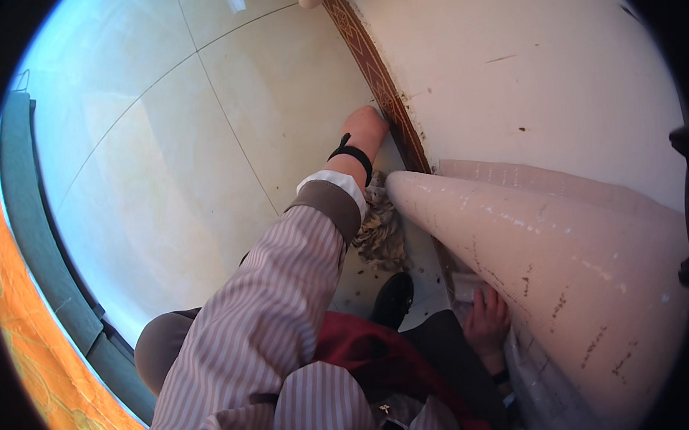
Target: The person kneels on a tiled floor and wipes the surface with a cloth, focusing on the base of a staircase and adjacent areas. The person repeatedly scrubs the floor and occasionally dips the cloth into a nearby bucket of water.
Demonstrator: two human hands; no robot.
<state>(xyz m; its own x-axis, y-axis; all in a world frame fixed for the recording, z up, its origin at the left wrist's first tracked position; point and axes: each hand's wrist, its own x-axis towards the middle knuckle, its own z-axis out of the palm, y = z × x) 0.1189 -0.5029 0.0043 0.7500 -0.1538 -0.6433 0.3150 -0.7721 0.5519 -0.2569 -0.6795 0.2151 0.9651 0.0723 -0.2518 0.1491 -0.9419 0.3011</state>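
Observation:
My left hand [366, 127] reaches down to the floor at a dark red patterned skirting board [373, 69]. Its back faces me and the fingers are hidden, so I cannot tell what they hold. Below the wrist lies a crumpled, mottled brown-grey wad [380, 233], perhaps a rag. My right hand [487, 321] is low at the right, its fingers against a translucent plastic-like sheet [466, 287]. Beside it, a large pale pink sheet of wall covering [530, 236] bulges out and curls over, with dark specks on it.
Pale glossy tiles [162, 142] make up the floor, with dark crumbs near the wad. The white wall [517, 80] bears marks. My black shoe [394, 299] stands close to the wad. A dark green edge [39, 217] and an orange patterned surface [51, 372] run along the left.

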